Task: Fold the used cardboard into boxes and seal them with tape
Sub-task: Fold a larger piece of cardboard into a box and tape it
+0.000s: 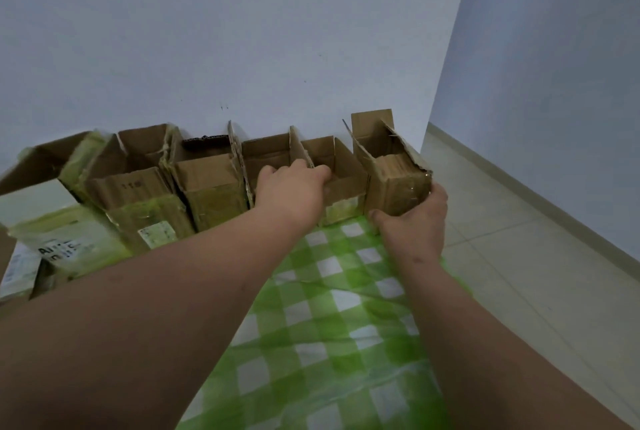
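Row of open boxes along the wall [242, 31], standing on a green checked cloth [322, 325]. Right hand [414, 221] cups the end box [398, 183] at the far right of the row, fingers curled round its near corner & side. Left hand [294, 187] rests on the rim of the next box [343, 187], fingers hooked over the edge, prob. steadying it.

Risks: the end box sits at the cloth's edge by the bare floor [519, 221]; a hard push could tip it off or knock its neighbour askew. Its top flaps [372, 128] stand loose & torn-looking, so they could bend or rip. No tape seen in view, and whether the bottoms are sealed can't be told from here.
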Demonstrator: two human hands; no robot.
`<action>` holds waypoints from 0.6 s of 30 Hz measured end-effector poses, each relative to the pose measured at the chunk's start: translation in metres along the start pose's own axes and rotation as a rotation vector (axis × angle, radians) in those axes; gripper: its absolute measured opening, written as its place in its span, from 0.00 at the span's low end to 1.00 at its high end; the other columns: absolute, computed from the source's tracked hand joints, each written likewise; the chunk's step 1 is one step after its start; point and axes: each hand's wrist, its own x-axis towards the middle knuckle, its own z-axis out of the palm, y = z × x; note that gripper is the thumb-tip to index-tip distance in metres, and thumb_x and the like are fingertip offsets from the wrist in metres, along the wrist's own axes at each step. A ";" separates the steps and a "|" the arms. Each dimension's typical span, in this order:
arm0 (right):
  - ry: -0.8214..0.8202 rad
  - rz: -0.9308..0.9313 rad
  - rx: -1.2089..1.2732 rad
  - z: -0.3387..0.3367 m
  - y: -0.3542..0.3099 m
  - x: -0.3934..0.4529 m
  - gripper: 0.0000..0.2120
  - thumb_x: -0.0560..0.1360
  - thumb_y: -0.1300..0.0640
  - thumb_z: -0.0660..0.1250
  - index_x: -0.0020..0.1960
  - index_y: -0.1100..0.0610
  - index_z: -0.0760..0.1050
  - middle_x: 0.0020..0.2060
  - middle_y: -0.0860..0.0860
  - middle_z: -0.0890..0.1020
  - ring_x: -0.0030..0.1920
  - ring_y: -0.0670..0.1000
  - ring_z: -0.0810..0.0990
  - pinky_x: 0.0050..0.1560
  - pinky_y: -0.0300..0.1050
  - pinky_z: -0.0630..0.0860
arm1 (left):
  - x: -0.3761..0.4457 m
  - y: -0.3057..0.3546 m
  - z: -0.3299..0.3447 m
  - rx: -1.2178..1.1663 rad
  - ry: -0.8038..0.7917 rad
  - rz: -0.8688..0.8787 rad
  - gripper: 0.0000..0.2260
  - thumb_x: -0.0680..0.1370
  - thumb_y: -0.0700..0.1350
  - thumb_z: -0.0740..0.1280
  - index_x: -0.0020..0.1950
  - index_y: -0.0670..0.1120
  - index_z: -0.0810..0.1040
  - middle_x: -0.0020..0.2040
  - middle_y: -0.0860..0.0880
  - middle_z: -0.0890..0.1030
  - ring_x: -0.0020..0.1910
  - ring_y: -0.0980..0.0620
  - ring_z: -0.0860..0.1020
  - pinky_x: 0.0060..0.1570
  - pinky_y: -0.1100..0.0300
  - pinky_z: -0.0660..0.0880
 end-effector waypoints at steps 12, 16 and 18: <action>-0.088 0.005 -0.066 0.018 -0.018 -0.033 0.47 0.62 0.48 0.81 0.73 0.53 0.59 0.65 0.52 0.71 0.66 0.57 0.73 0.63 0.61 0.73 | -0.020 -0.037 -0.003 0.053 0.006 -0.003 0.09 0.81 0.42 0.58 0.58 0.53 0.72 0.46 0.51 0.69 0.49 0.46 0.75 0.47 0.53 0.61; -0.243 0.022 -0.037 0.017 -0.024 -0.029 0.51 0.72 0.51 0.75 0.80 0.56 0.42 0.78 0.56 0.56 0.77 0.57 0.58 0.75 0.56 0.61 | -0.027 -0.038 -0.006 0.065 -0.048 -0.045 0.18 0.79 0.39 0.59 0.66 0.54 0.71 0.53 0.49 0.74 0.54 0.45 0.76 0.54 0.50 0.64; -0.302 0.045 -0.126 0.015 -0.028 -0.025 0.51 0.75 0.48 0.71 0.80 0.57 0.35 0.80 0.54 0.48 0.79 0.57 0.53 0.76 0.54 0.58 | -0.028 -0.037 -0.007 0.094 -0.071 -0.070 0.22 0.79 0.40 0.59 0.72 0.55 0.67 0.60 0.48 0.74 0.60 0.45 0.74 0.59 0.48 0.64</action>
